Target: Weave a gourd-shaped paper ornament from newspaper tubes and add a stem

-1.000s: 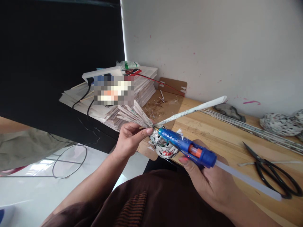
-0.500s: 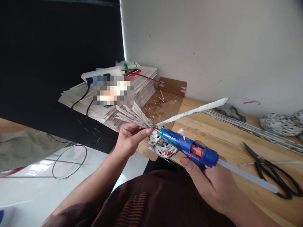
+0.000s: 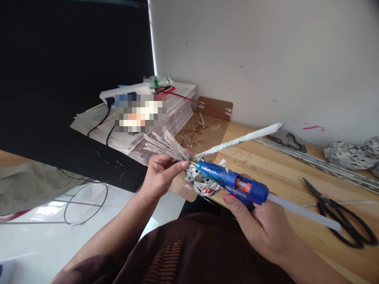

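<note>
Where the table (image 3: 275, 169) nears the wall (image 3: 251, 59): paper rods (image 3: 310, 160) lie lengthwise, wood showing between them and gun.
Newspaper stack (image 3: 180, 114): left, print too blurred to read.
Glue gun (image 3: 219, 171): right hand (image 3: 266, 225) curled around grip, nozzle at strips; side label too small to read.
Paper strips (image 3: 174, 144): fanned, base pinched between left hand's (image 3: 158, 179) thumb and fingers; lettering illegible.
Woven paper piece (image 3: 201, 185): just below nozzle, near table's front edge.
</note>
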Demonstrator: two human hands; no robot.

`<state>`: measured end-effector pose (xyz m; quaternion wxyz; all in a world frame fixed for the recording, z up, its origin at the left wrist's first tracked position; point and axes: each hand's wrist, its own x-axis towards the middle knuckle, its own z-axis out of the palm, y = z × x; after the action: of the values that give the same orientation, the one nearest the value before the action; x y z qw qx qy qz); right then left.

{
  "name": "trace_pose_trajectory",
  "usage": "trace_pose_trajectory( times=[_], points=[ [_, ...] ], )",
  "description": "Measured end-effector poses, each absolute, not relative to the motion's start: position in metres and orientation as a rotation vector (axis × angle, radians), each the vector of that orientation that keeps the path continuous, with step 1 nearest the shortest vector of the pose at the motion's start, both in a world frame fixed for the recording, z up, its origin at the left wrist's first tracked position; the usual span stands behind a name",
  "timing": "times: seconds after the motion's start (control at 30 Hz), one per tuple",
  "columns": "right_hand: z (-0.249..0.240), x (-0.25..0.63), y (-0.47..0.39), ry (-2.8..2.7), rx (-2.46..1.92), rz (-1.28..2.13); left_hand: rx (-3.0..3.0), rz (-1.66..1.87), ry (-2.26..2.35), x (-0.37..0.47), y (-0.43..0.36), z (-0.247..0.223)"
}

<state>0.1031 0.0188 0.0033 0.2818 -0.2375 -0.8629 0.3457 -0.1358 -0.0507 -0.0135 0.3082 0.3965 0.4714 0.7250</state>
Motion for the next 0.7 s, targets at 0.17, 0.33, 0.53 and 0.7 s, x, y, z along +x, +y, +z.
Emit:
trace_pose_trajectory(
  times=[0.17, 0.33, 0.53, 0.7],
  points=[
    [0.004, 0.104, 0.021, -2.149, -0.662, 1.137, 1.016, 1.974, 1.278, -0.143, -0.051, -0.016],
    [-0.011, 0.088, 0.047, -1.496, -0.849, 1.691, 1.03, 1.999, 1.308, -0.15, -0.052, -0.013],
    [-0.032, 0.046, 0.1, -0.97, -1.243, 2.075, 1.175, 1.975, 1.389, -0.153, -0.054, -0.005],
    [-0.037, 0.008, 0.126, -0.887, -1.305, 2.122, 1.238, 1.934, 1.478, -0.155, -0.053, -0.001]
  ],
)
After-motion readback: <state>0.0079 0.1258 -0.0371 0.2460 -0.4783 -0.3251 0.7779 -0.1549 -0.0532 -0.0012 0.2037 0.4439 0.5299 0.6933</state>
